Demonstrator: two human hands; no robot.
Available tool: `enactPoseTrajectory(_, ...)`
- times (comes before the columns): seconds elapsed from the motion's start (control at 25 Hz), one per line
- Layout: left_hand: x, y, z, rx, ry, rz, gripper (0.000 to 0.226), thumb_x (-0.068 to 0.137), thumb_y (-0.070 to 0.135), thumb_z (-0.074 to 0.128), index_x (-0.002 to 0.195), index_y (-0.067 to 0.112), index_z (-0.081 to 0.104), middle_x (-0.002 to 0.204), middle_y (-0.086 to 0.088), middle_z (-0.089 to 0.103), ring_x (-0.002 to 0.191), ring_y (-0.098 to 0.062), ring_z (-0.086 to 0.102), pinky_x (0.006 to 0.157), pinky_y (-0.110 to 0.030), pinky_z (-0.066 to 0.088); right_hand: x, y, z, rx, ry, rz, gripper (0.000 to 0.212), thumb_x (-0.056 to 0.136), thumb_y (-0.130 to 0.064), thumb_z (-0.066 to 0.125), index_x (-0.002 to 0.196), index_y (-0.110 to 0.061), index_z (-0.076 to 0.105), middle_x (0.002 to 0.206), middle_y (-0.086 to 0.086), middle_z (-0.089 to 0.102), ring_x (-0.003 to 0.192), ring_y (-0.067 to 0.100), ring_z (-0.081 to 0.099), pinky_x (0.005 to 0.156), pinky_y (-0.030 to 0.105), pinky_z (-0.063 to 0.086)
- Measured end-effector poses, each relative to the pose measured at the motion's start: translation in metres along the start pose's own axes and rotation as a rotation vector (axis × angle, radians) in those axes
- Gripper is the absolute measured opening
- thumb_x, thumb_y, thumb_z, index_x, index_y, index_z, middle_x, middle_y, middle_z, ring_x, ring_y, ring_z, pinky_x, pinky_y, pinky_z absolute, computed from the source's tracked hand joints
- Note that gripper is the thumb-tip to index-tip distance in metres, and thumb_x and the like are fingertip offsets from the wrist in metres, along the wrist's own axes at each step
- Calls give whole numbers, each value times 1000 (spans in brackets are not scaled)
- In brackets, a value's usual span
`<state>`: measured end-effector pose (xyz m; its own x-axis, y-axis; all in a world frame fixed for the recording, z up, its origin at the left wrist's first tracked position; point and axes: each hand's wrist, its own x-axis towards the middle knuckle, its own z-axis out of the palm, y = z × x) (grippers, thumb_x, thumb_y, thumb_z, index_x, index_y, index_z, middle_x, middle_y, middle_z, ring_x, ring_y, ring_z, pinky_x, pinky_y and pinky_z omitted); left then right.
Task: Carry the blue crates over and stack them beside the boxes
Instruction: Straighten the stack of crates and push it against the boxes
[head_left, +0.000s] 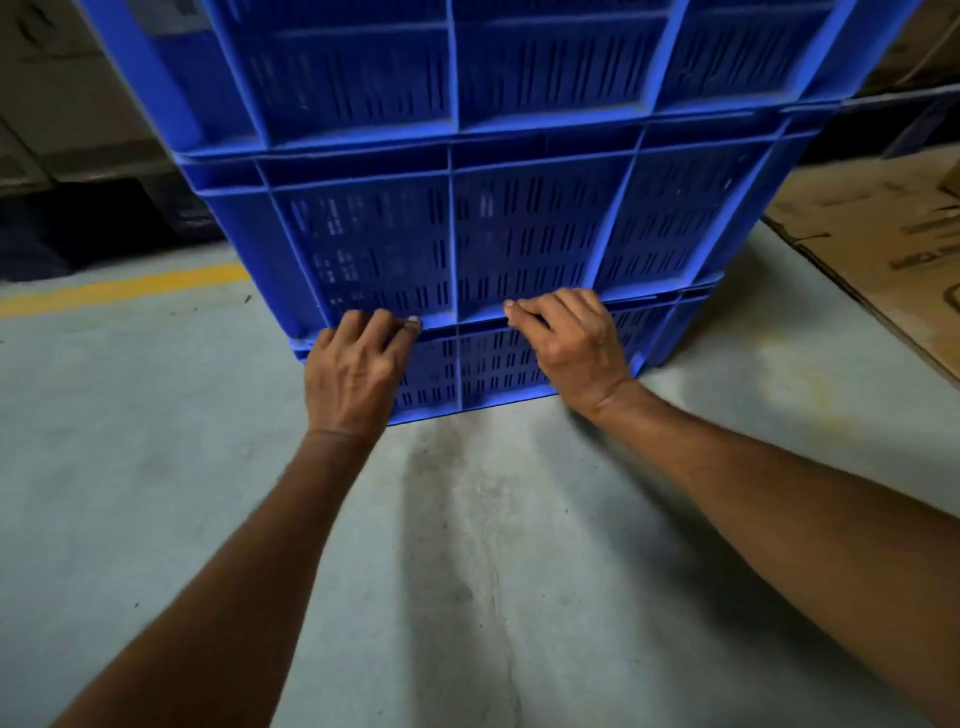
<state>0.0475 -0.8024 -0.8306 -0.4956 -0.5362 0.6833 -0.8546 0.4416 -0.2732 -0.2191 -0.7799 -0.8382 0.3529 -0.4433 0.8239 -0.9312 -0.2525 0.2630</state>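
Three blue slotted plastic crates stand stacked on the grey floor straight ahead: a bottom crate (498, 364), a middle crate (509, 234) and a top crate (441, 67) cut off by the frame. My left hand (353, 374) curls its fingers over the top rim of the bottom crate at its left front. My right hand (571, 343) grips the same rim at the right front, fingers hooked into the seam under the middle crate. Both arms reach forward from below.
Flattened cardboard boxes (883, 249) lie on the floor to the right of the stack. A yellow floor line (124, 288) runs at the left. Pale boxes (62, 104) and dark shapes sit behind at the left. Grey concrete floor (467, 571) spreads in front.
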Motion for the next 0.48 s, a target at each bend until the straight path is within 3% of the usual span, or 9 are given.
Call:
enactPoseTrajectory(0.2, -4, 3, -1, 11, -50, -12, 39, 90, 5, 70, 128, 14, 66, 100, -5, 65, 80, -30, 53, 52, -34, 39, 3, -5, -4, -22, -34, 21, 16, 94, -2, 68, 105, -10, 77, 86, 3, 70, 71, 23, 63, 61, 37, 49)
enactPoseTrajectory(0.28, 0, 8, -11, -32, -109, -79, 38, 89, 6, 73, 126, 15, 67, 101, -5, 64, 83, -30, 53, 51, -34, 38, 3, -9, -11, 71, -67, 148, 14, 91, -3, 73, 101, -11, 77, 86, 2, 70, 74, 24, 62, 64, 39, 50)
enactPoseTrajectory(0.4, 11, 26, -35, -145, -111, -223, 14, 97, 25, 68, 108, 18, 72, 102, -3, 66, 87, -29, 54, 51, -31, 32, -23, 18, -35, 96, -54, 488, 14, 92, -10, 72, 106, -13, 75, 101, 3, 70, 91, 26, 62, 77, 40, 49)
enactPoseTrajectory(0.48, 28, 54, -35, -176, -72, -64, 15, 97, 27, 67, 107, 18, 71, 107, -2, 69, 89, -28, 56, 53, -31, 30, -47, 53, -45, -20, -119, 560, 25, 93, -13, 69, 118, -12, 70, 115, 5, 68, 104, 28, 61, 86, 42, 48)
